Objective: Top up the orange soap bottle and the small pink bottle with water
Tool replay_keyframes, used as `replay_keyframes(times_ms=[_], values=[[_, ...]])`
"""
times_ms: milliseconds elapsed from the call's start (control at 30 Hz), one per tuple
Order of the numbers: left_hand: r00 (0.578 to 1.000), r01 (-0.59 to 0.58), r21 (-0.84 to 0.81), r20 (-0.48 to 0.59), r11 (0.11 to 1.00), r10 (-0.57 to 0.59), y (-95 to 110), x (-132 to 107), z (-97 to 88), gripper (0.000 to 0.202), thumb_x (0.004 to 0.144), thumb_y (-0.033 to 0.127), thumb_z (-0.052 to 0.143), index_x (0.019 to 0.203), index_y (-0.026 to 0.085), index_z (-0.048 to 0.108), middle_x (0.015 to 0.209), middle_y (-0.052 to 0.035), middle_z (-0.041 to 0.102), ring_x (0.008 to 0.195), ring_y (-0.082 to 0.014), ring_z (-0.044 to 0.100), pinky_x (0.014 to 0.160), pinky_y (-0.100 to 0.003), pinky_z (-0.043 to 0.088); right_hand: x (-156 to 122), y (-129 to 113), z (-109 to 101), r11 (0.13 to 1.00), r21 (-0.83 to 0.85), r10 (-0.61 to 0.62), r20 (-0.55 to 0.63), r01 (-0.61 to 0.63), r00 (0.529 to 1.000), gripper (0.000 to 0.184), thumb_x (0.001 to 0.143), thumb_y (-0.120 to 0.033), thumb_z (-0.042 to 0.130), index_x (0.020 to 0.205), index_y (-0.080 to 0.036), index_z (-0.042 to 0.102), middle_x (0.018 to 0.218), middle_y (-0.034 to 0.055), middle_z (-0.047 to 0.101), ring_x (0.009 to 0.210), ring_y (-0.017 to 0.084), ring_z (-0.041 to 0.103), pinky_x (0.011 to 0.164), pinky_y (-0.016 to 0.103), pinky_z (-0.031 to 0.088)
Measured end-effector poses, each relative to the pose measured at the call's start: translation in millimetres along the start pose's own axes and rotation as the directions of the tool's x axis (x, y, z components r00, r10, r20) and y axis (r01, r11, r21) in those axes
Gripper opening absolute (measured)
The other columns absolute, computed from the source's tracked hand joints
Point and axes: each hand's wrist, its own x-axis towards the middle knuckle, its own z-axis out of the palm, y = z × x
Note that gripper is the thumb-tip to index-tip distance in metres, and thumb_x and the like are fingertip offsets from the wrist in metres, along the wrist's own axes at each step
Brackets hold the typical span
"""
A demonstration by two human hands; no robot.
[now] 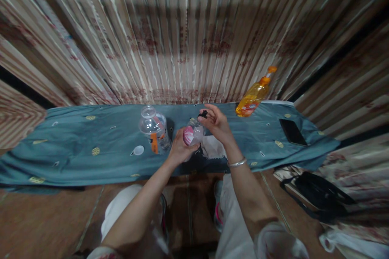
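My left hand is wrapped round a small clear plastic bottle with a pink and white label. At the bottle's mouth, my right hand pinches a small black cap between thumb and fingers. Whether the cap still touches the bottle's neck I cannot tell. A crumpled whitish cloth or tissue lies under my right wrist. Left of my hands stands a large clear bottle with an orange label and no lid on its wide mouth. Beside it a white round lid lies flat.
A teal patterned cloth covers the long low table. An orange pump bottle of yellow liquid stands at the back right, with a black phone nearby. Striped curtains hang behind. On the right is a black bag.
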Motion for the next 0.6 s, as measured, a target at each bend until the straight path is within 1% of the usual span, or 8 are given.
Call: replay_keyframes(times_ms=[67,133,200,300,367,500,600], values=[[1.0,0.001,0.01,0.004,1.0,-0.001,-1.7,-0.4,-0.4,0.068,0.061,0.029,0.087,0.123,0.02,0.059,0.123,-0.0105,0.069,0.117,-0.0325,0.067,0.105,-0.047,0.051,-1.3,-1.3,2.5,0.991,-0.132,0.005,-0.089,-0.017,0.996,0.076,0.067,-0.06,0.09,0.128,-0.025,0.062,0.106,0.0046,0.08,0.097,0.024,0.076,0.099,0.046,0.061],[1.0,0.004,0.016,0.012,1.0,-0.005,-2.3,-0.9,-1.4,0.068,0.061,0.029,0.087,0.122,0.019,0.059,0.122,-0.0102,0.068,0.115,-0.0315,0.067,0.104,-0.046,0.052,-1.5,-2.3,3.5,0.979,-0.202,0.006,-0.114,-0.03,0.993,0.074,0.065,-0.058,0.091,0.126,-0.025,0.063,0.096,0.0017,0.08,0.091,0.024,0.076,0.098,0.047,0.061],[1.0,0.005,0.012,0.013,1.0,-0.005,-2.0,-1.4,-2.6,0.067,0.061,0.029,0.087,0.122,0.02,0.059,0.121,-0.0093,0.069,0.114,-0.0308,0.068,0.103,-0.045,0.052,-0.7,-2.7,2.9,0.989,-0.145,0.011,-0.064,-0.02,0.998,0.073,0.067,-0.059,0.09,0.125,-0.025,0.063,0.099,0.0026,0.08,0.093,0.024,0.076,0.099,0.046,0.06],[1.0,0.007,-0.003,0.012,1.0,-0.007,-0.6,-2.3,-4.4,0.067,0.062,0.03,0.087,0.123,0.022,0.06,0.121,-0.0084,0.069,0.115,-0.0307,0.067,0.103,-0.044,0.052,1.5,-2.4,-0.3,0.999,0.04,0.013,0.065,-0.016,0.998,0.075,0.069,-0.06,0.087,0.129,-0.025,0.06,0.116,0.0083,0.079,0.105,0.025,0.075,0.099,0.044,0.06],[1.0,0.007,-0.015,0.019,1.0,-0.007,0.3,-2.8,-5.6,0.067,0.062,0.03,0.086,0.123,0.022,0.061,0.121,-0.0082,0.07,0.115,-0.0307,0.067,0.103,-0.044,0.051,2.5,-2.6,-2.6,0.993,0.111,0.023,0.11,-0.035,0.994,0.076,0.069,-0.06,0.087,0.13,-0.025,0.06,0.123,0.0107,0.077,0.11,0.027,0.075,0.098,0.045,0.061],[0.999,0.013,-0.033,0.037,0.999,-0.012,1.2,-3.0,-7.4,0.067,0.062,0.032,0.086,0.123,0.02,0.062,0.121,-0.0081,0.07,0.115,-0.0307,0.067,0.105,-0.044,0.051,2.7,-3.1,-2.3,0.981,0.181,0.047,0.104,-0.065,0.993,0.075,0.066,-0.061,0.089,0.126,-0.026,0.062,0.127,0.0106,0.077,0.117,0.028,0.074,0.106,0.047,0.058],[0.999,0.028,-0.031,0.031,0.999,-0.027,1.0,-2.8,-8.2,0.067,0.061,0.031,0.086,0.123,0.02,0.061,0.122,-0.0087,0.07,0.116,-0.0306,0.066,0.106,-0.044,0.05,1.9,-2.0,3.0,0.987,0.15,0.051,0.068,-0.06,0.996,0.076,0.064,-0.061,0.09,0.125,-0.027,0.062,0.129,0.0094,0.076,0.119,0.026,0.074,0.108,0.045,0.057]])
